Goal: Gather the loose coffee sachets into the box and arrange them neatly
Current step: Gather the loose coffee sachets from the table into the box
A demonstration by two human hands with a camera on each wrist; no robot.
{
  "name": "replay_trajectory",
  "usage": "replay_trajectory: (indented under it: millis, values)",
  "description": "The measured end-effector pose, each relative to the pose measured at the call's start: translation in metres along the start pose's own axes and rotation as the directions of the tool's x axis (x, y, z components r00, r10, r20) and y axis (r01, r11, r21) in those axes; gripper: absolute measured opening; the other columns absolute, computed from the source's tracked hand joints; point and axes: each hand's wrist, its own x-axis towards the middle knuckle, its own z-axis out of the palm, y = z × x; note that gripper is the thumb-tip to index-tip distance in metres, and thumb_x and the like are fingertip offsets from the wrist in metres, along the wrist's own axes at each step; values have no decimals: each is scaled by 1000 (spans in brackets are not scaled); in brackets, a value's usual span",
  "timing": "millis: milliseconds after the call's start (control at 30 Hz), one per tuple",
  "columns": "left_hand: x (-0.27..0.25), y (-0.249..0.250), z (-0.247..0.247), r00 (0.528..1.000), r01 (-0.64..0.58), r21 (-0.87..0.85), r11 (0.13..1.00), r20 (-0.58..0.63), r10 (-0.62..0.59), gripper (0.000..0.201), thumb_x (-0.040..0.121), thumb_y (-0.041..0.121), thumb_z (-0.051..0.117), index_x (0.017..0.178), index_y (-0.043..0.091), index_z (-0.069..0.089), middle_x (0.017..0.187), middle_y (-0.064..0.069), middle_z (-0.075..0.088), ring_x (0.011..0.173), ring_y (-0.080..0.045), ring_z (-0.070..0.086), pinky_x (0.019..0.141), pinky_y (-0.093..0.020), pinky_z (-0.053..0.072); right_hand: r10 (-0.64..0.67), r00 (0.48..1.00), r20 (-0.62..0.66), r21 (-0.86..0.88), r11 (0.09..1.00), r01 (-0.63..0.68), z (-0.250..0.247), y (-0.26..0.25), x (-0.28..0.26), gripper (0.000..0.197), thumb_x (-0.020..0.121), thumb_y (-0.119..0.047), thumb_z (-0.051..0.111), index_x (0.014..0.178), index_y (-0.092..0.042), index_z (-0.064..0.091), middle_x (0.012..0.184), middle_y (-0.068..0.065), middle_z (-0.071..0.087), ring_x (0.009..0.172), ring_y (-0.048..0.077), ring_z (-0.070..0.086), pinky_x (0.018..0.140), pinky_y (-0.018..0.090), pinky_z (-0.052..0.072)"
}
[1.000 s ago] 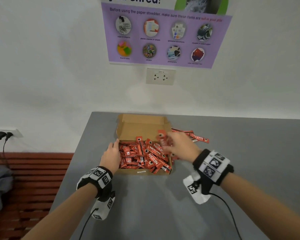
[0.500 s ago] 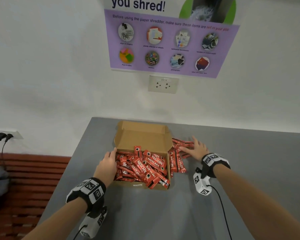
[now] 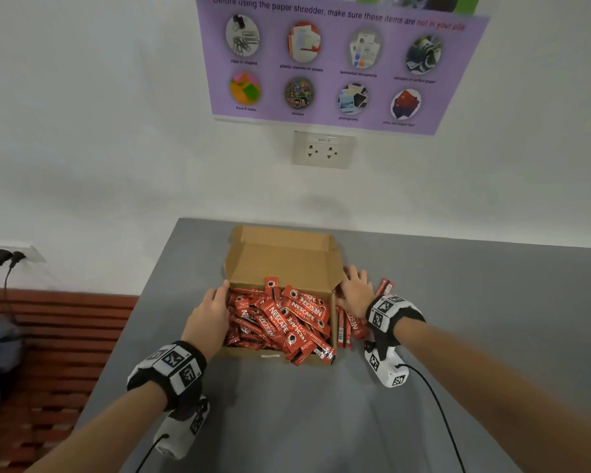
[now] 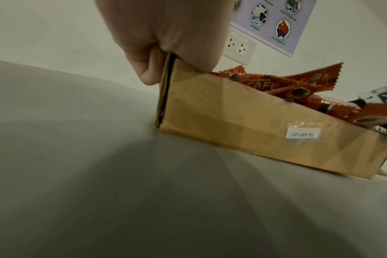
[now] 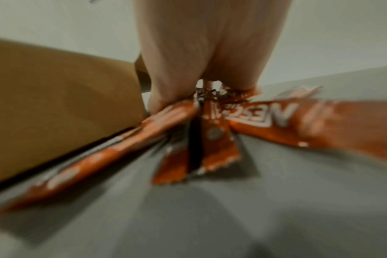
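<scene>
1. Left hand (image 3: 208, 315): the box's left wall is being pinched at its near corner, thumb outside, the other fingers (image 4: 188, 52) curled over the top edge.
2. Right hand (image 3: 355, 292): it is being laid palm down on the loose sachets (image 3: 350, 324) just right of the box, fingers slightly spread and fairly straight. Nothing is seen being clamped; the wrist view is blurred, so the fingertip contact cannot be told exactly.
3. Loose sachets: a few red sticks are being pressed under the right palm, lying on the table against the box's right wall (image 5: 62, 104). One more (image 3: 386, 287) is lying just beyond the wrist.
4. Box (image 3: 273, 356): open cardboard, sitting on the table between the two hands, lid flap (image 3: 284, 264) standing up at the far side. A white label (image 4: 303, 134) is being shown on the near wall.
5. Packed sachets (image 3: 280, 319): a red heap is filling the box, lying crosswise at mixed angles, some sticking over the near right corner.
6. Table (image 3: 321, 421): grey top, set against a white wall.
7. Wall: a socket (image 3: 322, 150) and a purple poster (image 3: 338, 63) are being shown above the box.
</scene>
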Motion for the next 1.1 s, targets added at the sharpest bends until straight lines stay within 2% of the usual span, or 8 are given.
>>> replay_trajectory:
  millis: [200, 300, 467, 533, 633, 833, 933, 1100]
  values:
    - [0, -2, 0, 1000, 4, 19, 1000, 0, -4, 47, 98, 9, 34, 144, 6, 27, 121, -15, 51, 99, -29, 58, 88, -40, 49, -54, 998, 17, 215, 975, 49, 2, -11, -7, 43, 88, -3, 48, 131, -5, 43, 122, 17, 46, 105, 36, 55, 94, 42, 45]
    - [1, 0, -1, 1000, 9, 39, 999, 15, -10, 47, 98, 10, 35, 145, 7, 26, 124, -14, 50, 101, -28, 58, 89, -37, 49, -45, 998, -38, 321, 946, 54, -2, -11, -7, 35, 90, -2, 47, 125, -3, 48, 115, 18, 56, 103, 33, 58, 92, 40, 47]
    - [2, 0, -2, 1000, 13, 40, 999, 28, -14, 49, 98, 10, 36, 145, 8, 25, 126, -14, 48, 103, -28, 58, 90, -37, 48, 196, 969, -148, 402, 907, -122, -40, 21, -13, 17, 94, -3, 43, 107, 4, 51, 104, 20, 63, 85, 32, 62, 73, 37, 54]
    - [2, 0, -2, 1000, 16, 30, 999, 26, -17, 49, 98, 10, 36, 145, 8, 25, 126, -15, 48, 103, -28, 58, 91, -39, 48, 225, 946, -234, 462, 882, -96, -66, 28, -26, 18, 96, -5, 44, 108, 6, 51, 101, 17, 61, 77, 29, 61, 57, 22, 52]
    - [3, 0, -1, 1000, 16, 20, 1000, 24, -16, 49, 98, 10, 36, 146, 9, 25, 127, -14, 48, 105, -29, 57, 92, -41, 48, 50, 936, -348, 521, 840, 149, -96, 1, -49, 26, 95, -8, 47, 119, 1, 50, 105, 10, 59, 78, 22, 62, 63, 23, 56]
    - [3, -2, 0, 1000, 12, 12, 1000, 17, -12, 48, 98, 11, 36, 144, 9, 27, 129, -14, 48, 109, -31, 56, 95, -43, 46, -402, 906, -133, 367, 829, 422, -85, -96, -55, 35, 94, -18, 50, 128, -8, 48, 118, 2, 54, 94, 6, 51, 82, 17, 45]
    - [3, -3, -1, 1000, 15, -16, 1000, 24, -15, 50, 96, 10, 38, 145, 10, 27, 129, -14, 47, 109, -33, 55, 95, -44, 46, -486, 874, 8, 287, 838, 464, -71, -116, -44, 34, 91, -25, 56, 121, -10, 52, 108, 3, 52, 93, 10, 47, 85, 24, 44]
    - [2, -1, -2, 1000, 16, 13, 1000, 24, -17, 54, 95, 7, 39, 146, 10, 24, 130, -14, 46, 110, -32, 54, 95, -43, 45, -496, 860, 124, 143, 866, 479, -73, -110, -38, 58, 79, -47, 65, 129, -23, 49, 121, 3, 48, 104, 16, 51, 90, 31, 47]
